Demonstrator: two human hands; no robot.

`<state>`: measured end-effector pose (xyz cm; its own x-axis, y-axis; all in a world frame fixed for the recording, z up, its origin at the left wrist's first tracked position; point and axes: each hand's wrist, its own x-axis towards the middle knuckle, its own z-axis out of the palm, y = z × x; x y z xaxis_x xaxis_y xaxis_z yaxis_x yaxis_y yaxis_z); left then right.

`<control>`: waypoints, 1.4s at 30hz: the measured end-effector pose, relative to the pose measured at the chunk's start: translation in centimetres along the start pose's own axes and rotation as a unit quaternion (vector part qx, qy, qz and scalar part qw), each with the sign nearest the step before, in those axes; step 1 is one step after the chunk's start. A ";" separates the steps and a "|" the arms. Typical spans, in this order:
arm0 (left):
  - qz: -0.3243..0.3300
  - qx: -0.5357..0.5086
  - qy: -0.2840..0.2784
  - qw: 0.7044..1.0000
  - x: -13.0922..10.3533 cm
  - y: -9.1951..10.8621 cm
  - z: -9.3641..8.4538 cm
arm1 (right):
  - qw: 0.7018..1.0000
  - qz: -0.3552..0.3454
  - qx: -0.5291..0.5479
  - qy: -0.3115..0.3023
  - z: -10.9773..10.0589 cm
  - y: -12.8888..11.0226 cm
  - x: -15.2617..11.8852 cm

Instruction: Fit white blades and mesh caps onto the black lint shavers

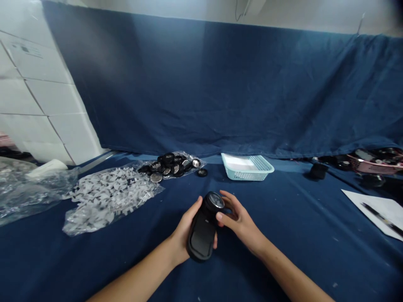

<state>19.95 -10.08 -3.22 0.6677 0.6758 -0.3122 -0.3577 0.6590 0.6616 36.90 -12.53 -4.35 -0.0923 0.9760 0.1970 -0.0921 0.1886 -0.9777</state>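
A black handheld device [201,239] with a flat, rounded body is tilted in front of me, its round head [215,200] with a shiny, clear-looking face at the far end. My left hand [184,235] wraps the body from the left, fingertips showing at its right edge. On the other side, my right hand [237,218] has its thumb and fingers curled at the right of the round head, seeming to grip it. Part of those right fingers is hidden behind the hand. What kind of device this is, I cannot tell.
Small grey-white plastic pieces [107,197] lie on clear bags at left, beside black round parts with silvery faces [170,165]. Behind the device stands a light-blue basket [247,174]. Paper [374,205] with a pen [380,217] and a pink basket [374,167] are at right.
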 end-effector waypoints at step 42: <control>-0.013 0.106 -0.092 0.990 -1.3 0.6 0.9 | 0.975 0.076 0.103 0.180 -1.2 -0.3 1.1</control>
<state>19.43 -10.88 -1.80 0.7899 0.5745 -0.2144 -0.2063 0.5782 0.7894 37.99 -11.39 -3.93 0.2305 0.9728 -0.0228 -0.3054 0.0501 -0.9509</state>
